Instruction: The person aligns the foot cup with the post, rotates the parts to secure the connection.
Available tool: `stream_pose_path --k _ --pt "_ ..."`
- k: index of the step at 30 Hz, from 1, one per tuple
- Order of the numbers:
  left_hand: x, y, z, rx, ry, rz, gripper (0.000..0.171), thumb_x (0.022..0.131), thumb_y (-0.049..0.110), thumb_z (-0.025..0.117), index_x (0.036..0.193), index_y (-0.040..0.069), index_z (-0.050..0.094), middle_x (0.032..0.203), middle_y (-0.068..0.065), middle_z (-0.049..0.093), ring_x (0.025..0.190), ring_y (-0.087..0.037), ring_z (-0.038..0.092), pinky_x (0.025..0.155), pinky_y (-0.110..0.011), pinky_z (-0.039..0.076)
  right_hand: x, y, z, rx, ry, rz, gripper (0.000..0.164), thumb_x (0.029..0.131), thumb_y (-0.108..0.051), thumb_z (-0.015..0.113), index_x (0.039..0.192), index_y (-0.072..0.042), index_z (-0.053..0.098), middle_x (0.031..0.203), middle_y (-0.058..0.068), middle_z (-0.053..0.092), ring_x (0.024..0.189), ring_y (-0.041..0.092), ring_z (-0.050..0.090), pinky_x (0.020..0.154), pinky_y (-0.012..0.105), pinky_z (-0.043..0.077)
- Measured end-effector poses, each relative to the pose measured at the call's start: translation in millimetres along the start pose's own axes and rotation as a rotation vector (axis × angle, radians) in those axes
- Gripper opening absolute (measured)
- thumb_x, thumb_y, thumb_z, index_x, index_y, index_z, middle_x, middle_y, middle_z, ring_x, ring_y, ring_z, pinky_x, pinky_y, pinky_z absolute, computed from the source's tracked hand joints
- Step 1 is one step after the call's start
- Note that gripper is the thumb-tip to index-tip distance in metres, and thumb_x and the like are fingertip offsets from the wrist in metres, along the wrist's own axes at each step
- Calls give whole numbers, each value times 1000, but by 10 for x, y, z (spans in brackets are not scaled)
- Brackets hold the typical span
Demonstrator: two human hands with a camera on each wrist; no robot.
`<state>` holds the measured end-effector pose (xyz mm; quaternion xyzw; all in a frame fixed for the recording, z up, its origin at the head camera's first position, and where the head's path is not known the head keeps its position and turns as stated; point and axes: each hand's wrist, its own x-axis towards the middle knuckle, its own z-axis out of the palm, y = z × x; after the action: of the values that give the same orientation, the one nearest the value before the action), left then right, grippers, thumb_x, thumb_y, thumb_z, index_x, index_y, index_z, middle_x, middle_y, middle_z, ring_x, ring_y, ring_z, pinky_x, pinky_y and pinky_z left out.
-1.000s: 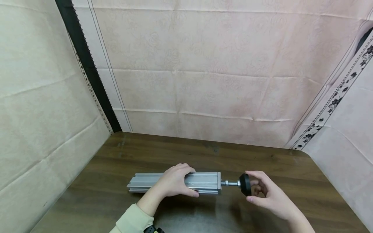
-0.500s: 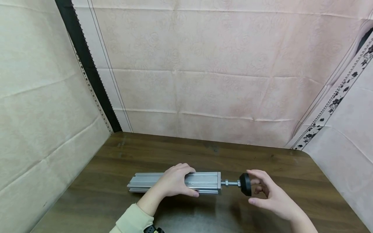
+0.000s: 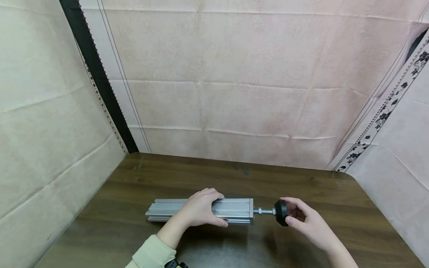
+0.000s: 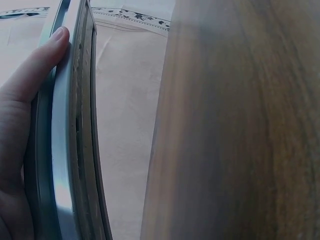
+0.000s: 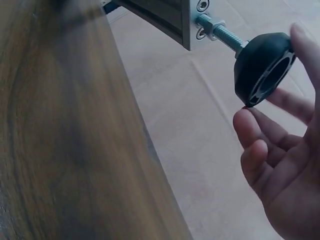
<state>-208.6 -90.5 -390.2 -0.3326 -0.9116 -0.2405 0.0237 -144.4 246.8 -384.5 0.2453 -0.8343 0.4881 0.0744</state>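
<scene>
My left hand point(image 3: 202, 208) grips an aluminium profile point(image 3: 234, 208) across its middle, thumb along the near side. The left wrist view shows that thumb pressed on the grooved profile point(image 4: 62, 150), which stands apart from the wooden surface. From the profile's right end plate a threaded rod point(image 3: 267, 211) with nuts leads to a black levelling foot point(image 3: 280, 213). My right hand point(image 3: 310, 225) pinches this foot at its rim between thumb and fingers. In the right wrist view, the levelling foot point(image 5: 257, 65) has a ringed, hollow underside, and screws point(image 5: 202, 5) show in the end plate.
A brown wooden table point(image 3: 187, 171) lies beneath both hands. Pale cloth point(image 3: 234, 93) hangs behind it and along both sides, with a black strip point(image 3: 100, 74) at the left corner and a floral border point(image 3: 382, 115) at the right.
My right hand drew slightly back from the levelling foot, then came in again so that thumb and fingers close on its rim. The left hand and the profile have stayed put.
</scene>
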Motion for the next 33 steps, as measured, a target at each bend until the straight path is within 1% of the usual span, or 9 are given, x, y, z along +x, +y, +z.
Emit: stream_pose_path --k 3,7,11,18,21,24,28,30,33 --pt "-5 -2 1 4 13 6 73 62 66 73 115 17 62 105 10 58 94 -11 51 82 -32 43 2 17 -20 4 -23 -43 53 84 6 62 134 -2 43 108 2 58 88 11 58 70 25 47" --pt "-7 -7 -2 -1 18 3 72 62 65 73 115 17 62 105 10 58 93 -10 51 80 -31 43 -8 30 -55 75 -110 -125 74 78 12 66 142 -2 31 127 1 44 101 11 56 76 26 47" --pt "-5 -11 -7 -3 13 4 73 62 66 72 115 17 62 105 10 58 92 -10 50 80 -31 43 -12 23 -64 127 -159 -135 72 79 11 67 141 -2 32 129 3 37 99 15 59 74 28 49" --pt "-9 -13 10 -3 10 11 73 63 67 72 115 17 62 105 10 58 93 -10 51 82 -32 43 -6 -10 -48 11 -59 -19 54 84 2 65 134 -8 46 106 2 58 83 15 60 65 28 48" --pt "-24 -12 25 -4 14 12 72 62 66 72 115 17 63 104 10 58 93 -10 52 81 -31 43 -7 -10 -36 -7 -42 19 47 86 1 62 131 -6 49 103 1 60 82 13 58 65 27 48" --pt "-37 -20 33 -1 26 13 72 62 65 73 114 17 63 104 10 58 93 -10 52 81 -32 43 -15 -3 -36 28 -65 -19 57 84 5 63 136 -3 42 114 0 54 90 12 58 68 27 48" --pt "-43 -33 19 4 34 12 72 61 65 73 114 17 62 104 10 58 97 -13 53 84 -34 43 -11 2 -23 77 -108 -142 72 78 13 66 141 0 33 131 3 39 102 12 57 77 26 47" --pt "-45 -35 9 0 35 10 72 61 64 74 115 17 62 105 10 58 98 -13 53 84 -35 43 4 -3 -11 82 -112 -181 71 77 14 66 140 1 35 132 5 35 102 13 57 78 25 47" --pt "-42 -35 12 -6 35 11 71 62 63 75 115 17 62 105 10 58 97 -13 52 83 -34 43 17 -10 4 55 -67 -180 66 78 12 67 137 0 40 126 5 40 92 15 60 73 26 48"
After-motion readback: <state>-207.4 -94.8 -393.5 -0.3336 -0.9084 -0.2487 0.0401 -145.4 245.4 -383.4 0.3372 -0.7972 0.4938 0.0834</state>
